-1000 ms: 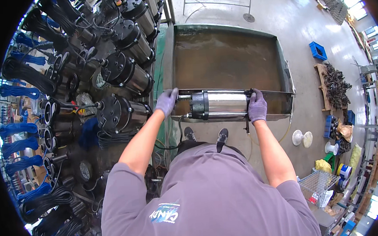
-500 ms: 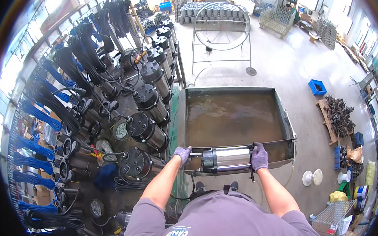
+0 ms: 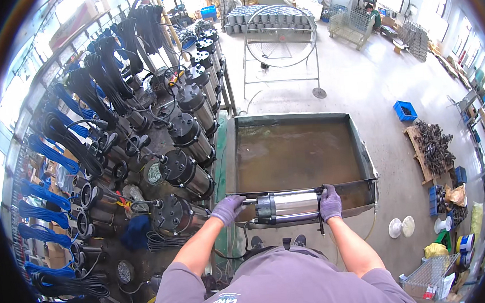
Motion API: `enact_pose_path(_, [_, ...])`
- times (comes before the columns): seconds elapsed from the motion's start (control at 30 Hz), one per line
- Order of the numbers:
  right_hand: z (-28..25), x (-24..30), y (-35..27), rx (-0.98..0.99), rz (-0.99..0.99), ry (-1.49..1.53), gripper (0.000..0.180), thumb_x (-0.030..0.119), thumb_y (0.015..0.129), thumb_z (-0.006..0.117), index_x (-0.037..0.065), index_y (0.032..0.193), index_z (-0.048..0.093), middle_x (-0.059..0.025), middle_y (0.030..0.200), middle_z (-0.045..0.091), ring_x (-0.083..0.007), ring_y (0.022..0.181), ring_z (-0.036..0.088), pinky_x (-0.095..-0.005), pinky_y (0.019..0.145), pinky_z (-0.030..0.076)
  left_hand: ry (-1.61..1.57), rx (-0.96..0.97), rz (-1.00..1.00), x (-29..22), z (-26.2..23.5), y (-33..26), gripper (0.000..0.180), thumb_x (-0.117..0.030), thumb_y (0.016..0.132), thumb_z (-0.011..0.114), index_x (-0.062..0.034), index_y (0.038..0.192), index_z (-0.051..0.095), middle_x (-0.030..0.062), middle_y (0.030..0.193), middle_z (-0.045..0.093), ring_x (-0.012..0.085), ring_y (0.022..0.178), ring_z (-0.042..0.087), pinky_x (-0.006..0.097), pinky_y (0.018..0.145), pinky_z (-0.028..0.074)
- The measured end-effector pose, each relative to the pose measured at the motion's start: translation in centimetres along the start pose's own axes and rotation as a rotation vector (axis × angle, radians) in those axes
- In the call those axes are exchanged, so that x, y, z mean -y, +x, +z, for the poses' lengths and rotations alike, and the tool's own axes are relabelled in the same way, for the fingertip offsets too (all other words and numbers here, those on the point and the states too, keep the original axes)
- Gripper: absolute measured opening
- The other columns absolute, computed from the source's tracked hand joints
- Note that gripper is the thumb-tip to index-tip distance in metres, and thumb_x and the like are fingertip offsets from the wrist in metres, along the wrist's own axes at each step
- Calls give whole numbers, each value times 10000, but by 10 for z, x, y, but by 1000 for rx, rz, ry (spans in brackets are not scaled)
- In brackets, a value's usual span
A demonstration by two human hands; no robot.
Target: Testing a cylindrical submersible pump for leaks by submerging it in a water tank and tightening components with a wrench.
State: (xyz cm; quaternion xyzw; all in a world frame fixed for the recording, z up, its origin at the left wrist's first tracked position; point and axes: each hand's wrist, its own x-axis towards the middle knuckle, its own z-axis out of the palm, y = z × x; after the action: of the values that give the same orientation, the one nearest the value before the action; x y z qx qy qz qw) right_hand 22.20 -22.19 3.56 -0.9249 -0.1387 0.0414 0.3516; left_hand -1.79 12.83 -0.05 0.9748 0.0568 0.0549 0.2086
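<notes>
A silver motor pump point(image 3: 288, 206) with a black left end lies horizontally across the near end of a metal water tank point(image 3: 230, 158). A short metal rod point(image 3: 249, 201) sticks out of its left end. My left hand point(image 3: 229, 209), in a purple-grey glove, has its fingers closed at that rod; the fingertips are partly hidden. My right hand point(image 3: 330, 203), gloved alike, wraps round the pump's right end. A dark cable point(image 3: 229, 256) runs from the pump's left end toward my waist. Murky brown water point(image 3: 295, 156) fills the tank beyond the pump.
Several similar pumps point(image 3: 190, 135) stand in a row to the left, beside hanging coils of black and blue cable point(image 3: 42, 189). A round fan point(image 3: 281, 31) on a frame stands beyond the tank. At right are a blue crate point(image 3: 404, 111) and a pallet of dark metal parts point(image 3: 435, 146).
My left hand has shifted slightly left and nearer to me, turning at the rod end. My right hand stays on the pump's right end. The view has shifted slightly.
</notes>
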Motion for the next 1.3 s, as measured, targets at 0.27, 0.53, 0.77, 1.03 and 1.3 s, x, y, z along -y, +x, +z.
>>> enact_pose_path(0.27, [0, 15, 8, 22, -43, -3, 325, 292, 1063, 502, 96, 1288, 630, -267, 1182, 697, -486, 1117, 646, -541, 950, 512, -1068, 39, -1206, 5, 14, 38, 569, -609, 959, 689, -94, 724, 633, 48, 608, 602, 183, 433, 522, 370, 396, 382])
enact_pose_path(0.53, [7, 4, 11, 0, -39, -32, 314, 288, 1074, 508, 98, 1288, 638, -259, 1132, 720, -466, 1072, 680, -520, 927, 532, -348, -264, -191, -5, 9, -4, 350, -311, 1005, 683, -75, 1263, 662, 176, 1167, 709, 350, 1017, 697, 455, 900, 556])
enact_pose_path(0.77, [6, 1, 7, 11, -30, -33, 311, 283, 1081, 497, 114, 1302, 637, -259, 1108, 726, -459, 1052, 690, -518, 911, 538, -781, 96, -848, -3, 4, 22, 434, -472, 1053, 619, -60, 1179, 670, 67, 803, 690, 139, 582, 629, 350, 495, 493])
enact_pose_path(1.03, [8, 2, 9, -15, -55, -18, 307, 281, 1077, 506, 116, 1297, 642, -257, 1093, 731, -454, 1030, 700, -517, 893, 541, -1373, -75, -827, -2, 22, -9, 245, -352, 1095, 579, -143, 1223, 587, 10, 874, 639, 72, 616, 571, 255, 516, 484])
enact_pose_path(1.3, [8, 0, 10, 1, -25, -38, 304, 266, 1072, 507, 106, 1289, 647, -262, 1086, 731, -456, 1029, 700, -521, 893, 540, -1082, 120, -1047, 1, 18, 9, 481, -613, 1066, 497, -158, 985, 629, -28, 666, 538, 82, 496, 446, 271, 439, 338])
